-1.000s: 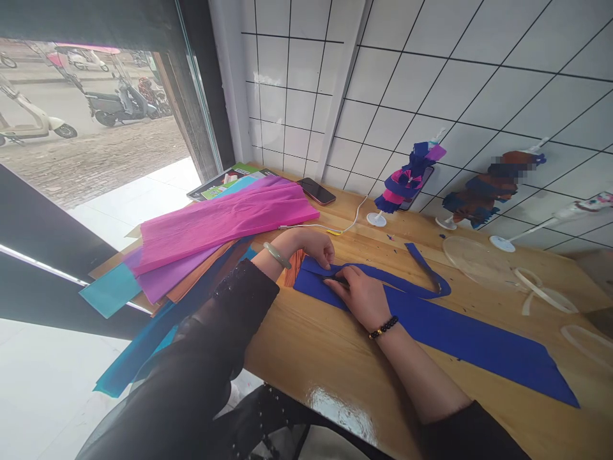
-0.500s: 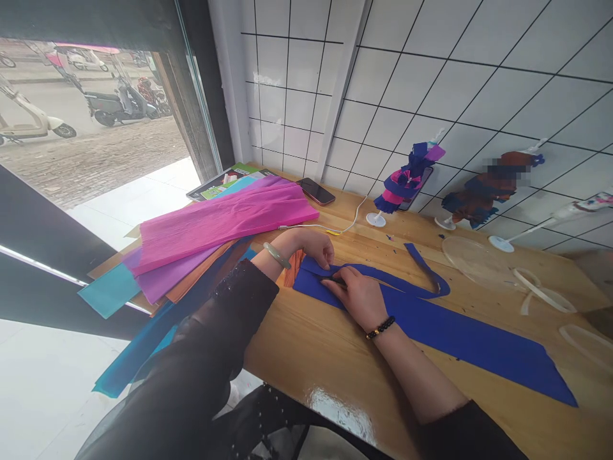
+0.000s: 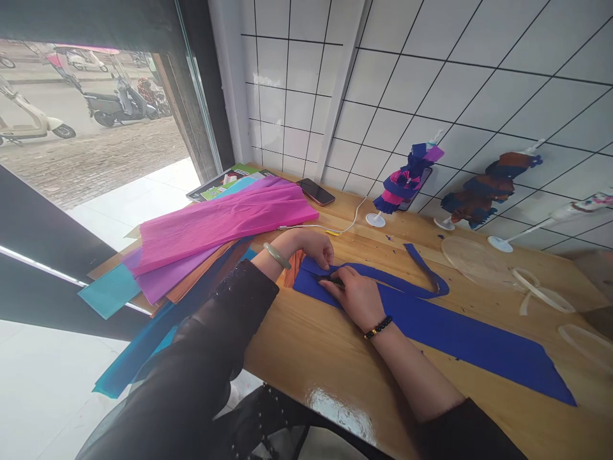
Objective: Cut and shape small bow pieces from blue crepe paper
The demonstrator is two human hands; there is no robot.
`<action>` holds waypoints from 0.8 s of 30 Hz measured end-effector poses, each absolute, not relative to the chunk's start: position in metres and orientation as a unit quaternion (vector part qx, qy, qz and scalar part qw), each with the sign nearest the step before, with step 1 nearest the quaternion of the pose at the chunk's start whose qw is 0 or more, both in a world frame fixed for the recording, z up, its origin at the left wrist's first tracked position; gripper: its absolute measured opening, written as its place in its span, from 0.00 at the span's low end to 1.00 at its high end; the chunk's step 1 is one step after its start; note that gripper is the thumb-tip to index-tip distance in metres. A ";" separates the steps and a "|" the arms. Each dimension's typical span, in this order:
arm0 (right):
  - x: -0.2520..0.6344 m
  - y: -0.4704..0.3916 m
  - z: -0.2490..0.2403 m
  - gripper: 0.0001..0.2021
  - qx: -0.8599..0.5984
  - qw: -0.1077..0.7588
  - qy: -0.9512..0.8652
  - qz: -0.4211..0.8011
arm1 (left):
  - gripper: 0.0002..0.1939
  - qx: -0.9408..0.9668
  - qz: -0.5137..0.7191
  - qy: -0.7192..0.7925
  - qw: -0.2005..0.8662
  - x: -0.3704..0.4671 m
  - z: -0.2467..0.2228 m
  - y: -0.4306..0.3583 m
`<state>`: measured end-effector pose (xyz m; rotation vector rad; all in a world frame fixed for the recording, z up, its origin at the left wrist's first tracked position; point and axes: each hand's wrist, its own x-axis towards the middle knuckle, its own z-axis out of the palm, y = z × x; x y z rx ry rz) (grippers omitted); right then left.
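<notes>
Our right grip (image 3: pixel 361 297) is closed around a dark tool (image 3: pixel 325 278), most of it hidden by the fingers, its tip over the blue crepe-paper sheet (image 3: pixel 469 342). Our left grip (image 3: pixel 313 248) pinches the paper at that sheet's far edge, just beyond the tool. The sheet lies flat on the counter (image 3: pixel 297 332), stretching from under our hands to the right; a narrow blue strip (image 3: pixel 417 259) curls behind it. Orange paper (image 3: pixel 292 269) shows beside its left end. To our left we have a pink sheet (image 3: pixel 225 220) atop other coloured sheets.
</notes>
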<state>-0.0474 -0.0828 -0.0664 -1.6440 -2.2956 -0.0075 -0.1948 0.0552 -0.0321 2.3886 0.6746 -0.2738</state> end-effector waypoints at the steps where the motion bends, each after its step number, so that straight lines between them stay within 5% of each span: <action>1: -0.048 -0.083 -0.066 0.19 -0.576 0.157 -0.802 -0.003 | 0.14 0.907 -0.104 0.257 0.316 -0.195 -0.032 0.055; 24: -0.059 -0.081 -0.067 0.19 -0.591 0.148 -0.793 0.001 | 0.16 0.902 -0.113 0.273 0.316 -0.194 -0.029 0.053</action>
